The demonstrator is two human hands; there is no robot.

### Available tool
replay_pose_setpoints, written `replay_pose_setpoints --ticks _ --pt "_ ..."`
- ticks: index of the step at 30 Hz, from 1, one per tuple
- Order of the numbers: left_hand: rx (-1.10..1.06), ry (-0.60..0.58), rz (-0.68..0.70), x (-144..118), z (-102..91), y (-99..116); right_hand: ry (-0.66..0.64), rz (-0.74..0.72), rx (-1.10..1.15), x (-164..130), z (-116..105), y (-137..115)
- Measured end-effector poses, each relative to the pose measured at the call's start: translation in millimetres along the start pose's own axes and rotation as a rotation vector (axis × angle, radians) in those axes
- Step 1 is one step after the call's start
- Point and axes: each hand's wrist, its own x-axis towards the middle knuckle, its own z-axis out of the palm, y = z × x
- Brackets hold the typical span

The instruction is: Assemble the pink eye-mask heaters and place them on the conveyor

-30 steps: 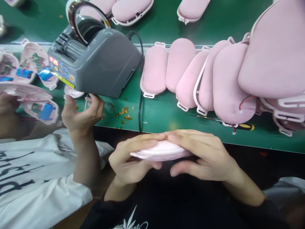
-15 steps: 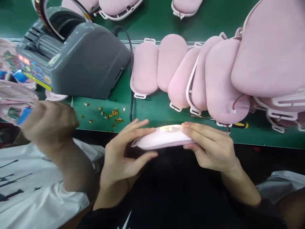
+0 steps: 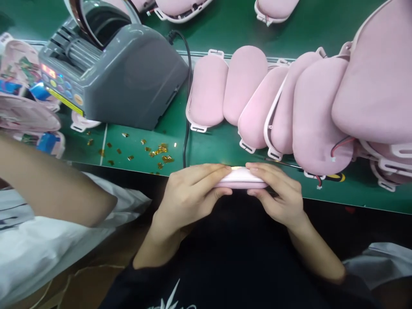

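Observation:
Both of my hands grip one flat pink oval casing (image 3: 240, 178) just in front of the green table's near edge (image 3: 225, 165). My left hand (image 3: 189, 195) wraps its left end, fingers on top and thumb below. My right hand (image 3: 279, 193) clamps the right end the same way. The casing is held level and edge-on to me, so its underside is hidden.
A grey tape dispenser (image 3: 122, 71) with a black cord (image 3: 186, 107) stands at the back left. Several pink padded shells (image 3: 289, 103) lie overlapped across the right. Gold tape scraps (image 3: 154, 151) litter the mat. A co-worker's arm (image 3: 48, 184) and open pink parts (image 3: 22, 107) are at left.
My hands have closed in on the pink casing and turned it more edge-on, close to the table edge. The co-worker's hand has left the view; only the forearm shows.

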Motion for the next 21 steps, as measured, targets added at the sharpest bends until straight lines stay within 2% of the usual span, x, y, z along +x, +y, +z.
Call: replay_pose_setpoints --ticks 4,10,13,18,21 --pt "0.102 -0.038 0.02 0.9 -2.0 6.8 0.049 -0.006 0.056 -3.4 6.9 3.8" --pt "0.127 -0.014 0.05 4.4 4.5 5.3 0.079 -0.069 0.034 -4.8 9.7 10.0" --pt "0.153 0.051 0.079 3.9 11.2 3.0 0.133 -0.099 0.005 -5.4 15.3 11.7" --pt "0.156 0.231 0.091 -3.2 25.2 2.7 0.235 -0.151 -0.053 -3.6 26.9 11.3" --pt "0.157 0.245 0.102 -3.5 25.4 2.1 0.217 -0.14 -0.06 0.6 24.0 9.9"
